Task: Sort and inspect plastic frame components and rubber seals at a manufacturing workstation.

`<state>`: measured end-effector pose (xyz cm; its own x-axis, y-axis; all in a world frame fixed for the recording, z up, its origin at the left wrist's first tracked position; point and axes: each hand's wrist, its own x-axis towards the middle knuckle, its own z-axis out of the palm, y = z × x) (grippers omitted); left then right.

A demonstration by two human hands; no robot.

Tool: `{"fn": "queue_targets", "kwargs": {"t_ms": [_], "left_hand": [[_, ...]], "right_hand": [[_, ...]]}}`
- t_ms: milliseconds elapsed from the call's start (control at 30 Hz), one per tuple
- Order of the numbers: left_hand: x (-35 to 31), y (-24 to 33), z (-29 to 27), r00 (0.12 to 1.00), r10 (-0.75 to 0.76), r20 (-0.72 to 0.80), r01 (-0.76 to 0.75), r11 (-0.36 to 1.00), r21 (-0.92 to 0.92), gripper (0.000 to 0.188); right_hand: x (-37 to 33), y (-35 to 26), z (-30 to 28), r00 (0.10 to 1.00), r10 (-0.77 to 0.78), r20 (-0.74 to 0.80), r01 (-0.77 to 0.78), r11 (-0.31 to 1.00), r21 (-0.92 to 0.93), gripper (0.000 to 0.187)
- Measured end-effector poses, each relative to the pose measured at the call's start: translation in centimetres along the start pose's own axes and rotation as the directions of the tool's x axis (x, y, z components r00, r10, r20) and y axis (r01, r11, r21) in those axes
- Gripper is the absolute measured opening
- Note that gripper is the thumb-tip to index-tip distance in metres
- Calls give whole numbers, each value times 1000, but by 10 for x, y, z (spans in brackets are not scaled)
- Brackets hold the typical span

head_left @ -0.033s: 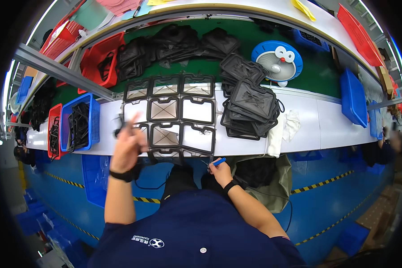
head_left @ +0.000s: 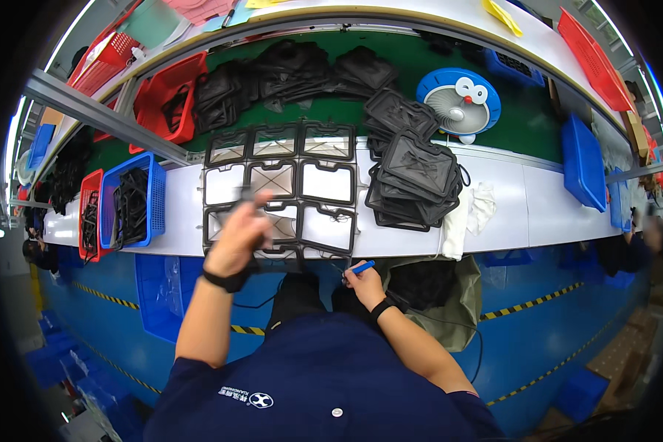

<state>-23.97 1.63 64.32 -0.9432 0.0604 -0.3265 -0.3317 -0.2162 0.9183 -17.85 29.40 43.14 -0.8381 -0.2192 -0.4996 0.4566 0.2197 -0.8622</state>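
Note:
Several black rectangular frames [head_left: 326, 161] lie in a joined grid at the table's front, some spanned by thin sheer mesh. My left hand [head_left: 237, 239] is over the grid's left side, smeared by motion. A dark blur sits at its fingertips; whether it is held cannot be made out. My right hand [head_left: 365, 283] is closed around a slim blue-handled tool [head_left: 362, 267] at the table's front edge, by the grid's near right corner. The tool's tip is too small to make out.
Stacked black mesh frames [head_left: 416, 173] stand right of the grid, beside a white cloth [head_left: 481, 208]. At left are a blue basket [head_left: 156, 195] and a red basket [head_left: 90, 254] of black parts. Behind stand a blue fan [head_left: 449, 114] and more black pieces [head_left: 291, 70].
My left hand has moved right, from the grid's left edge to over its frames, and the dark blur at its fingertips moved too. My right hand has stayed in place.

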Motion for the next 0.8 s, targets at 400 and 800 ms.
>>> {"fn": "queue_targets", "kwargs": {"t_ms": [400,800], "left_hand": [[104,-217,67,848,-527,59,528,849,-12,8],[94,-196,53,882,-429,195,451,888,-89,13]], "right_hand": [[-17,-26,-21,991,-58,-117,66,995,69,14],[69,-47,-11,996,75,-57,-22,775,632,11]]}}
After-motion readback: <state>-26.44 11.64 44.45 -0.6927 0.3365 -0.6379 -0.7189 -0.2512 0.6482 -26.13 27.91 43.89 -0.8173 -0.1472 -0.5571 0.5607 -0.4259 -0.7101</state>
